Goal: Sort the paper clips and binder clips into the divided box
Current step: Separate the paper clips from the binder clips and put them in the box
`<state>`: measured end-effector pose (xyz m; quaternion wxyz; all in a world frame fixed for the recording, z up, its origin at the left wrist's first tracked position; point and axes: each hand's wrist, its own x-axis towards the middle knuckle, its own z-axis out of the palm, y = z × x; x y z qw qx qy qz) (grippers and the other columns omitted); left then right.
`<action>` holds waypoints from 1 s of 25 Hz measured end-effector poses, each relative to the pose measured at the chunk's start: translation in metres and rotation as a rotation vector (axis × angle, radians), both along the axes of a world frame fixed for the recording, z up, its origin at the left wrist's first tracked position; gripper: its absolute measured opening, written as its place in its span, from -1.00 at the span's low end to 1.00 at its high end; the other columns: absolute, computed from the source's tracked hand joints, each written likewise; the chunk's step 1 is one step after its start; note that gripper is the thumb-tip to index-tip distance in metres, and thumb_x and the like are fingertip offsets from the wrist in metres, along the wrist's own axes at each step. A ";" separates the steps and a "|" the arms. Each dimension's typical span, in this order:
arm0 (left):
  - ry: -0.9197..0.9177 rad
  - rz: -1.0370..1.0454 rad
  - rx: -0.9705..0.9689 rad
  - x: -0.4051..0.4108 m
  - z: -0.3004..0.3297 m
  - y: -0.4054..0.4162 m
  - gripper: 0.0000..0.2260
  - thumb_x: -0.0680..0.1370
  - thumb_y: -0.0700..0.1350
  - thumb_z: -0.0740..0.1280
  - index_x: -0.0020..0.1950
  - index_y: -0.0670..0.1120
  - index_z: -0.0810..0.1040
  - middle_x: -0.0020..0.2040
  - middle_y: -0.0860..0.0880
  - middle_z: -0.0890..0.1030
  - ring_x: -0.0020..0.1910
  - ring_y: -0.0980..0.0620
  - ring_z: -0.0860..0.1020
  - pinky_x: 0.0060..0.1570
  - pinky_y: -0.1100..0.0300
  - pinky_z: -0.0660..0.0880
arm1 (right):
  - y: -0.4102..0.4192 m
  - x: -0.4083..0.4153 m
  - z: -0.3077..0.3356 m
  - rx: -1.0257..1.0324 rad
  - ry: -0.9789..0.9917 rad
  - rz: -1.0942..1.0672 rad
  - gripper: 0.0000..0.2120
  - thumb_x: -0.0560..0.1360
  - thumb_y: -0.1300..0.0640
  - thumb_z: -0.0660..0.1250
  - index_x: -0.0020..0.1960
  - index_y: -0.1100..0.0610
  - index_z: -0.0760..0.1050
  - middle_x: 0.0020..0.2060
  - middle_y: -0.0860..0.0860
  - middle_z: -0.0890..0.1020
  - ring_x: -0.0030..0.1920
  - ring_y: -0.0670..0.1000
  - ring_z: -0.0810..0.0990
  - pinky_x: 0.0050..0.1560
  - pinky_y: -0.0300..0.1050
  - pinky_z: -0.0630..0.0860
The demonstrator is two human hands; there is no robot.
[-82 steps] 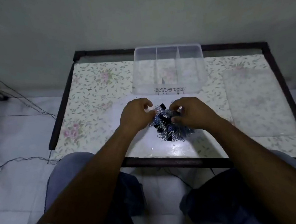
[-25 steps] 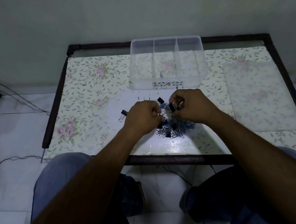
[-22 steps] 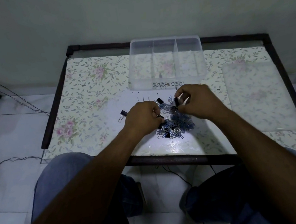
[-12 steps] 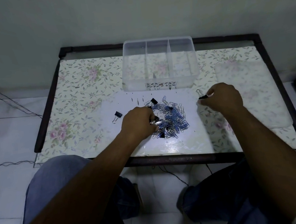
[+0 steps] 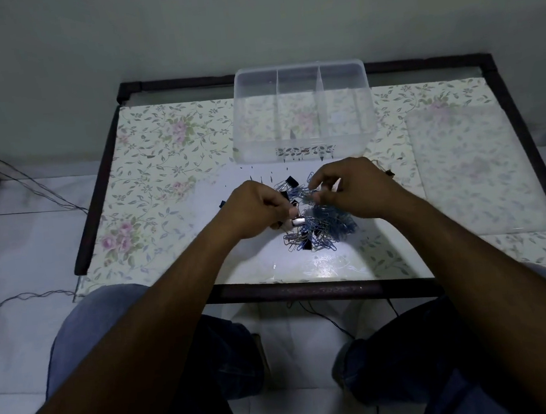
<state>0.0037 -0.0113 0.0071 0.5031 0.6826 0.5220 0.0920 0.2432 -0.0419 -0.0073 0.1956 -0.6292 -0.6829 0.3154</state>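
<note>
A tangled pile of blue paper clips and black binder clips lies on the white patch near the table's front edge. My left hand is curled at the pile's left side, fingertips pinched into the clips. My right hand hovers over the pile's top right, thumb and forefinger closing on blue paper clips. The clear divided box, with three compartments, stands just behind the hands. Single binder clips lie apart: one behind the pile, one right of my right hand, one mostly hidden behind my left hand.
The floral-covered table has a dark frame along its front edge. A translucent lid or sheet lies flat at the right. Cables run over the tiled floor at the left. My knees are below the table edge.
My right hand carried a binder clip out to the right, left it on the table, and came back to the pile. My left hand stayed at the pile's left side.
</note>
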 end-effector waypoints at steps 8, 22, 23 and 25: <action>-0.175 0.323 -0.358 -0.006 0.002 0.007 -0.76 0.63 -0.01 0.40 0.05 -0.18 0.71 -0.16 -0.14 0.72 -0.33 0.05 0.62 -0.35 0.28 0.51 | -0.003 -0.028 -0.001 -0.148 0.247 0.025 -0.71 0.41 0.14 0.62 0.12 0.04 0.72 -0.10 -0.08 0.76 -0.11 -0.17 0.72 -0.03 -0.29 0.64; 0.427 0.126 0.491 -0.018 -0.024 0.004 -0.94 0.51 0.02 0.46 -0.12 0.06 0.67 -0.20 0.10 0.65 -0.16 0.05 0.62 -0.15 0.18 0.51 | -0.014 -0.048 -0.026 0.025 -0.209 0.115 -0.54 0.43 -0.03 0.46 0.33 -0.11 0.59 0.14 0.01 0.60 0.12 0.07 0.58 0.05 0.01 0.57; 0.445 0.047 0.440 -0.011 -0.025 -0.002 -0.87 0.48 0.08 0.49 -0.16 0.04 0.67 -0.24 0.12 0.63 -0.20 0.07 0.61 -0.21 0.21 0.45 | -0.015 -0.051 -0.029 0.033 -0.242 0.105 -0.49 0.43 -0.06 0.45 0.38 -0.10 0.55 0.16 0.03 0.58 0.16 0.11 0.56 0.05 0.04 0.58; 0.500 -0.031 0.422 -0.004 -0.029 -0.008 -0.78 0.43 0.13 0.53 -0.18 0.00 0.66 -0.24 0.07 0.65 -0.20 0.05 0.60 -0.28 0.21 0.38 | -0.013 -0.055 -0.033 0.029 -0.297 0.072 -0.47 0.44 -0.08 0.46 0.40 -0.04 0.53 0.17 0.06 0.55 0.18 0.16 0.53 0.06 0.07 0.58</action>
